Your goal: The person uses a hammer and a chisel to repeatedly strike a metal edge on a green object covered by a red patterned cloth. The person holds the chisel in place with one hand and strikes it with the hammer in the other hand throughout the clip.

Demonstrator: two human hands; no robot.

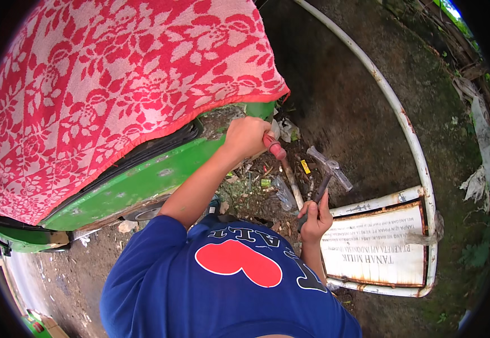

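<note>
My left hand (244, 135) is closed round a red-handled tool (274, 147) at the corner of a green vehicle body (127, 183). The handle's rounded end points down-right; its other end is hidden by my fingers. My right hand (315, 219) grips a hammer (332, 168) by its dark handle, the metal head raised just to the right of the red handle. A red and pink floral cloth (115, 67) covers much of the green body. A pale rod (291, 183) shows between my hands, partly hidden.
A bent white pipe (391, 96) curves along the right, framing a rusty-edged sign (377, 239) low on that side. Litter and small stones (264, 177) lie on the dirt. Torn pale plastic (476, 180) is at the far right.
</note>
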